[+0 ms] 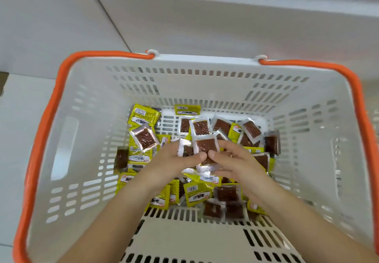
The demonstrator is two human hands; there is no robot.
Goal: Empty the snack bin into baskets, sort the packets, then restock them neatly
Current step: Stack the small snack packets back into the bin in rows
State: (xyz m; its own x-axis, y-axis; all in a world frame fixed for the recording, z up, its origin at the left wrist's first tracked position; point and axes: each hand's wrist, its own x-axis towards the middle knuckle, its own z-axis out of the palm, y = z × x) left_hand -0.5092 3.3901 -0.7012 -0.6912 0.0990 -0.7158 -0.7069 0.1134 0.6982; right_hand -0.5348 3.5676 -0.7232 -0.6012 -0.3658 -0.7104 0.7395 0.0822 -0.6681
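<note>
A white slotted basket (114,90) with orange handles (51,107) fills the view. Several small snack packets lie in a heap on its floor, some showing a yellow printed side (143,115), others a clear side with a brown square inside (144,137). Both my hands are inside the basket, over the middle of the heap. My left hand (174,158) and my right hand (231,160) together pinch a small stack of packets (205,148), brown side up, thumbs meeting on top of it. More packets are hidden under my hands and forearms.
The basket stands on a pale grey surface (24,119). A white wall or bin panel (205,27) rises behind it. The near part of the basket floor (194,240) holds no packets.
</note>
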